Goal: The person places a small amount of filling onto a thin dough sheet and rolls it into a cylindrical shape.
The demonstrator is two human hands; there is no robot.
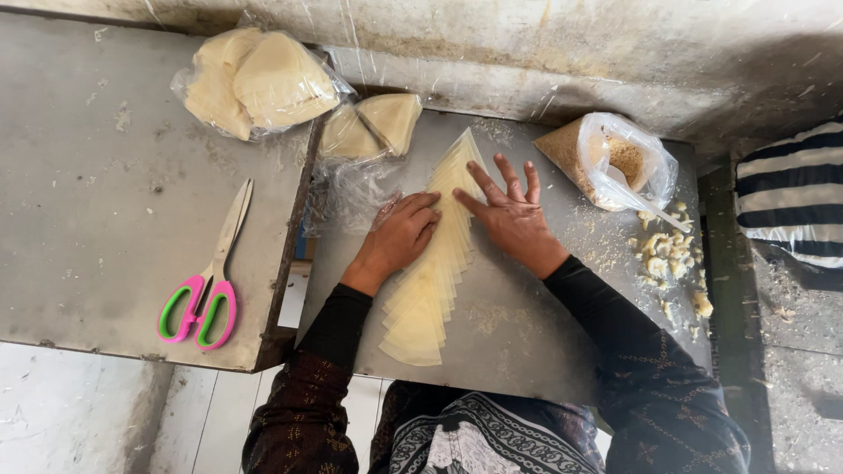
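Pastry sheets [428, 290] lie fanned in a long overlapping row mid-counter [518, 342], both hands pressing flat on them: left hand [402, 235] with fingers together, right hand [511, 215] splayed. At two o'clock a crumb bag [606, 162] with crumbled bits [663, 259] beside it; at eleven o'clock bagged sheets [259, 83]; at nine o'clock scissors [206, 281].

A fanned row of thin, pale yellow triangular pastry sheets [428, 290] lies flat on a grey metal worktop [527, 342]. The sheets overlap, points toward the wall.
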